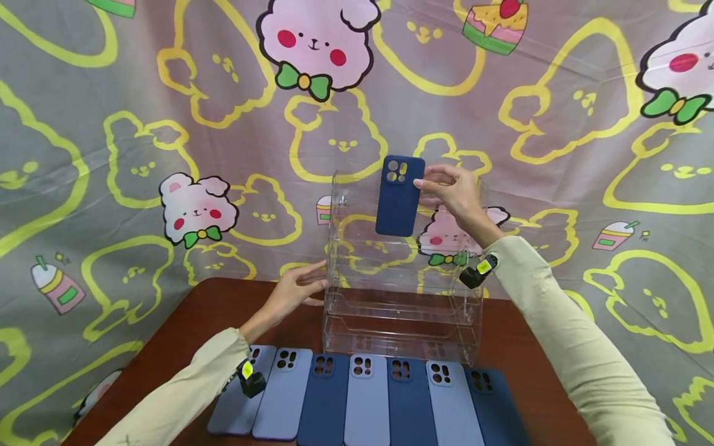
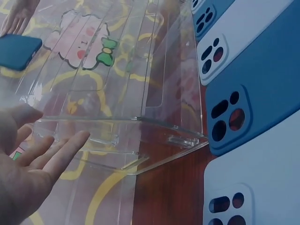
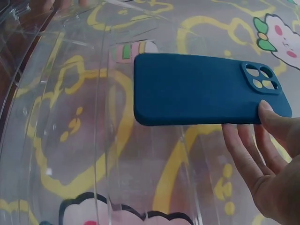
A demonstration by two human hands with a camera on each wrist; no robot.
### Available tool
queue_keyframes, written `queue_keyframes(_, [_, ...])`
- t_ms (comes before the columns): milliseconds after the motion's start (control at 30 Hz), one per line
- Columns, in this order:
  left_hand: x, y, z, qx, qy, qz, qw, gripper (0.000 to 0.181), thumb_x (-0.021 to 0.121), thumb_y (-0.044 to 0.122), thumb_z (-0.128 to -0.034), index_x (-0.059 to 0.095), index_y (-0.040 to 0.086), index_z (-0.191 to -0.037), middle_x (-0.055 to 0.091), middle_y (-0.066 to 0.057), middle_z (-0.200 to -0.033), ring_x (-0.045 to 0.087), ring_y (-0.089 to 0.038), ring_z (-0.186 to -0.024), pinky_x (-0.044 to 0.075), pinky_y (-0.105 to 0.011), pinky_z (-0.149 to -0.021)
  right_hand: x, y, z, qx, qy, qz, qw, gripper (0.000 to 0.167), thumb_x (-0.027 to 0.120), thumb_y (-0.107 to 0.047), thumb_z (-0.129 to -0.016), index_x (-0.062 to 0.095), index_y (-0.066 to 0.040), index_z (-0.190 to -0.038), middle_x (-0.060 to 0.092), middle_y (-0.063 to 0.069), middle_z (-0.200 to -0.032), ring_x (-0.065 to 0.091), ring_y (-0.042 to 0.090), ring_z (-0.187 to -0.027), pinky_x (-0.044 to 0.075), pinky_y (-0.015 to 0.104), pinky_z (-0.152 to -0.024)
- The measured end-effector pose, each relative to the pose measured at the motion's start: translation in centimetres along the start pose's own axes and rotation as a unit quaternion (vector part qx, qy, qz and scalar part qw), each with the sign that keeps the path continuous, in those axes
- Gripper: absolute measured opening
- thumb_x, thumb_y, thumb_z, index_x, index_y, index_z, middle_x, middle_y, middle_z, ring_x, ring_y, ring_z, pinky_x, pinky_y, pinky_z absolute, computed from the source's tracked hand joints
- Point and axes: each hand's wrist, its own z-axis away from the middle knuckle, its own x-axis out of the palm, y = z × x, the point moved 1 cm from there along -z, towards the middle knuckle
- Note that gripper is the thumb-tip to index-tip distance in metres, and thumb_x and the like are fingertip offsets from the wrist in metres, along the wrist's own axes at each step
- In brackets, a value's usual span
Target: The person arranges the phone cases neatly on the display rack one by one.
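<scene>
My right hand (image 1: 458,193) pinches a dark blue phone case (image 1: 398,209) by its right edge, thumb on the back near the camera cutouts. The case is held upright, slightly tilted, in front of the upper part of a clear tiered display rack (image 1: 385,305). In the right wrist view, the phone case (image 3: 187,91) shows its smooth back, and the fingers go behind it. My left hand (image 1: 291,290) is beside the rack's left side, fingers extended. In the left wrist view the left hand (image 2: 33,168) holds nothing; whether its fingertips touch the rack is unclear.
Several phone cases lie in a row in front of the rack, some light blue (image 1: 283,396), others dark blue (image 1: 325,399). The rack stands on a reddish-brown table (image 1: 184,322). Behind it hangs a cartoon-patterned curtain (image 1: 234,148).
</scene>
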Motion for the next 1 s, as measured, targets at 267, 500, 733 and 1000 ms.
queue_keyframes(267, [0.4,0.0,0.1,-0.007,0.02,-0.003,0.9998,0.057,0.063,-0.001,-0.1027,0.043,-0.005,-0.156,0.053,-0.036,-0.147,0.058,-0.052,-0.129,0.067,-0.047,-0.084,1.7,0.6,-0.5,0.01,0.033,-0.034,0.9988,0.026,0.083,-0.007,-0.09,0.071,-0.002,-0.113,0.075,-0.003,-0.085,0.077,0.014,-0.074,0.068,0.041,-0.077])
queue_keyframes(500, [0.7,0.3,-0.1,-0.016,0.045,-0.007,0.9988,0.054,0.065,-0.002,-0.1009,0.048,-0.009,-0.151,0.055,-0.036,-0.144,0.064,-0.048,-0.123,0.068,-0.046,-0.082,3.2,0.8,-1.2,-0.011,0.035,-0.052,0.998,0.026,0.081,0.0,-0.09,0.07,0.005,-0.114,0.074,0.002,-0.086,0.076,0.012,-0.074,0.068,0.041,-0.077])
queue_keyframes(733, [1.3,0.0,-0.3,-0.024,0.086,-0.011,0.9959,0.046,0.067,-0.001,-0.0978,0.057,-0.012,-0.141,0.063,-0.032,-0.124,0.071,-0.037,-0.109,0.067,-0.047,-0.087,5.6,1.4,-0.8,-0.035,0.019,-0.015,0.9991,0.033,0.079,-0.001,-0.092,0.068,0.011,-0.12,0.074,0.007,-0.093,0.074,0.01,-0.078,0.065,0.052,-0.085])
queue_keyframes(1000, [1.5,-0.1,-0.4,-0.027,0.104,-0.013,0.9942,0.046,0.068,0.001,-0.0975,0.057,-0.011,-0.14,0.063,-0.028,-0.121,0.072,-0.023,-0.101,0.067,-0.04,-0.088,7.7,1.7,-0.8,-0.054,0.009,-0.016,0.9983,0.032,0.08,0.0,-0.091,0.069,0.012,-0.119,0.072,0.016,-0.096,0.075,0.014,-0.075,0.061,0.063,-0.087])
